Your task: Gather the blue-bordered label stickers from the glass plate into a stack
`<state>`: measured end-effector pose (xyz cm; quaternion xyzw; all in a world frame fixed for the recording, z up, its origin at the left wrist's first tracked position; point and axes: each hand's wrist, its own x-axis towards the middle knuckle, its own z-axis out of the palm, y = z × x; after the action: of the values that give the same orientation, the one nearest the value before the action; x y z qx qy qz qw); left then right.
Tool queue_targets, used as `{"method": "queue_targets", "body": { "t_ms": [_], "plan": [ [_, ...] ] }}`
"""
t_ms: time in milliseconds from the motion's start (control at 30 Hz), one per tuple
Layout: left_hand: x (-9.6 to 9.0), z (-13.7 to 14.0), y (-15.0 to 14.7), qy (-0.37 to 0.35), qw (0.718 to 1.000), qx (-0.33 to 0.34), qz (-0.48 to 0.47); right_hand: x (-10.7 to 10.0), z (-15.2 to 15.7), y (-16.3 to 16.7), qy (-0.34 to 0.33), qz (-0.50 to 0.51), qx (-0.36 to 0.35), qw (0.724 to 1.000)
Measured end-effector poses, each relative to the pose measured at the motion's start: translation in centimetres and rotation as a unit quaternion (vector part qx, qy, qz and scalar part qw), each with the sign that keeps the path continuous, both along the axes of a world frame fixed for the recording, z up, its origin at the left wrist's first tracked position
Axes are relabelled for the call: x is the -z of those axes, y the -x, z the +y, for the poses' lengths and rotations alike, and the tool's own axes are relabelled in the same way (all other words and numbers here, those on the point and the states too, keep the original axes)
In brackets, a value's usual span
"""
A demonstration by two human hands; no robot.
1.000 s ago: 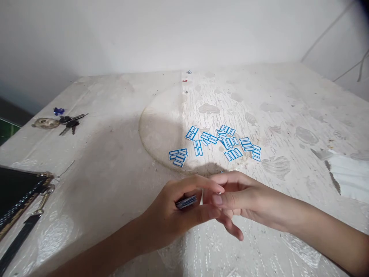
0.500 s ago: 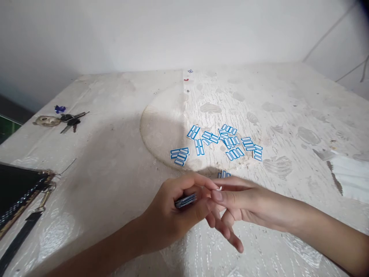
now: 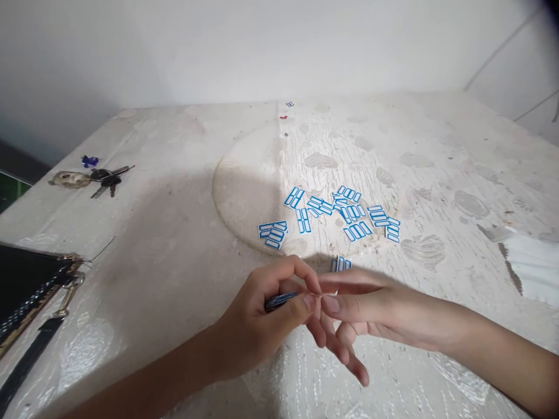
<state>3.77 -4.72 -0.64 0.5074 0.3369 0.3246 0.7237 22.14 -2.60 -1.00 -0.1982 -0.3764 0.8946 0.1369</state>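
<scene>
My left hand [image 3: 262, 314] is curled around a small stack of thin, dark bluish pieces [image 3: 280, 299], its thumb and forefinger tips pinched together beside my right hand [image 3: 375, 299]. Between the right thumb and forefinger is a tiny white piece [image 3: 331, 294], mostly covered by the fingertips. The two hands meet, and some left fingers stretch out beneath the right hand. Beyond them lie several white cards with blue-outlined boxes [image 3: 357, 231], some overlapping. Another such card [image 3: 341, 264] is partly hidden behind my right hand.
Keys [image 3: 107, 179] with a fob [image 3: 72, 179] and a purple scrap [image 3: 89, 161] lie at the left. A black pouch [image 3: 30, 285] with a strap sits front left. White cloth or paper [image 3: 535, 265] is at the right. Plastic covers the table [image 3: 174, 244]; a wall stands behind.
My left thumb and forefinger have closed together at the right fingertips. The dark stack has tilted and shows less of its face. The cards on the table have stayed put.
</scene>
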Motion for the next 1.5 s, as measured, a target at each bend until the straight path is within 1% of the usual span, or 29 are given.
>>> {"method": "queue_targets", "body": {
  "t_ms": [100, 200, 267, 333, 367, 433, 500, 567, 633, 667, 700, 767, 800, 833, 867, 900, 1000, 1067, 1200, 1267, 1333, 1367, 1433, 1500],
  "plan": [
    [-0.1, 0.2, 0.0, 0.024, 1.0, 0.004, 0.003, 0.1, 0.0, 0.0, 0.005, 0.0, 0.016, 1.0],
    [-0.3, 0.3, 0.1, 0.021, 1.0, 0.004, 0.022, 0.3, 0.2, 0.0, 0.022, 0.013, 0.023, 0.999],
    [-0.4, 0.4, 0.2, 0.018, 0.999, -0.012, 0.036, 0.3, 0.3, 0.0, 0.034, 0.03, 0.023, 0.999],
    [-0.4, 0.4, 0.3, 0.013, 0.997, -0.039, 0.059, 0.3, 0.4, 0.0, 0.028, 0.037, 0.041, 0.998],
    [-0.4, 0.5, 0.3, 0.012, 0.996, -0.052, 0.074, 0.2, 0.4, 0.0, 0.009, 0.034, 0.064, 0.997],
    [-0.4, 0.6, 0.3, 0.009, 0.993, -0.071, 0.098, 0.0, 0.2, 0.0, -0.064, 0.008, 0.126, 0.99],
    [-0.3, 0.6, 0.2, 0.004, 0.992, -0.078, 0.104, -0.3, -0.2, 0.1, -0.152, -0.023, 0.175, 0.972],
    [-0.3, 0.7, 0.1, 0.0, 0.991, -0.077, 0.113, -0.6, -0.6, 0.2, -0.223, -0.056, 0.196, 0.953],
    [-0.3, 0.7, 0.0, -0.002, 0.987, -0.079, 0.141, -0.6, -0.9, 0.2, -0.294, -0.097, 0.215, 0.926],
    [-0.3, 0.7, 0.0, -0.004, 0.985, -0.08, 0.154, -0.6, -1.1, 0.2, -0.343, -0.122, 0.226, 0.904],
    [-0.2, 0.6, 0.0, -0.007, 0.983, -0.079, 0.164, -0.5, -1.2, 0.2, -0.399, -0.147, 0.237, 0.874],
    [-0.1, 0.6, -0.1, -0.013, 0.984, -0.068, 0.165, -0.3, -1.3, 0.2, -0.51, -0.175, 0.259, 0.801],
    [0.0, 0.5, -0.1, -0.016, 0.985, -0.06, 0.161, -0.2, -1.4, 0.2, -0.549, -0.184, 0.266, 0.77],
    [0.1, 0.4, -0.2, -0.023, 0.986, -0.054, 0.158, -0.1, -1.4, 0.2, -0.572, -0.19, 0.272, 0.75],
    [0.1, 0.4, -0.2, -0.035, 0.986, -0.051, 0.157, -0.1, -1.5, 0.2, -0.58, -0.197, 0.277, 0.74],
    [0.2, 0.4, -0.3, -0.052, 0.985, -0.053, 0.158, -0.1, -1.6, 0.2, -0.577, -0.205, 0.28, 0.739],
    [0.2, 0.3, -0.4, -0.111, 0.977, -0.07, 0.166, -0.1, -1.7, 0.2, -0.559, -0.228, 0.281, 0.746],
    [0.3, 0.3, -0.4, -0.14, 0.972, -0.081, 0.169, -0.1, -1.7, 0.2, -0.56, -0.234, 0.282, 0.743],
    [0.5, 0.2, -0.2, -0.164, 0.968, -0.088, 0.17, -0.1, -1.8, 0.0, -0.576, -0.239, 0.278, 0.73],
    [0.6, 0.1, -0.2, -0.158, 0.97, -0.088, 0.165, 0.0, -1.9, 0.1, -0.567, -0.242, 0.27, 0.74],
    [0.6, 0.1, -0.3, -0.152, 0.972, -0.094, 0.155, 0.0, -2.0, 0.2, -0.529, -0.245, 0.266, 0.768],
    [0.6, 0.1, -0.4, -0.149, 0.973, -0.098, 0.149, -0.1, -2.0, 0.3, -0.498, -0.239, 0.263, 0.791],
    [0.3, 0.2, -0.5, -0.135, 0.978, -0.096, 0.128, -0.2, -1.8, 0.4, -0.411, -0.205, 0.248, 0.853],
    [0.0, 0.3, -0.7, -0.105, 0.988, -0.079, 0.081, -0.4, -1.5, 0.5, -0.309, -0.146, 0.222, 0.913]
  ]
}}
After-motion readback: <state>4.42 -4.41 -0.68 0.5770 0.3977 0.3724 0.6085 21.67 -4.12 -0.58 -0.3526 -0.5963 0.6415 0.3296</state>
